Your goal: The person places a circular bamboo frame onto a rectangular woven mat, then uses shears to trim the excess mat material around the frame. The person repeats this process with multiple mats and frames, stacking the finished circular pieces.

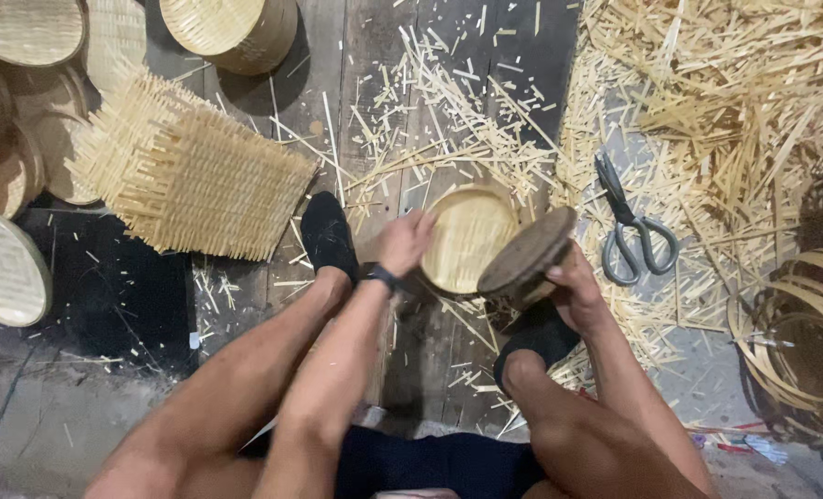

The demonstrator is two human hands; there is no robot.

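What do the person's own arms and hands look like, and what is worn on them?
Both arms are bare, with no sleeves and no gloves. The left hand has a narrow black band, perhaps a watch strap, around its wrist. The right hand shows no band, ring or other wear. The picture is slightly blurred at the fingers, so smaller details cannot be told.

Scissors (635, 231) among bamboo offcuts (707, 102) — woven mat (199, 180) apart.

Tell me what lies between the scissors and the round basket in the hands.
In the head view, the right hand and its dark round block lie between the basket and the scissors, plus scattered bamboo strips on the floor.
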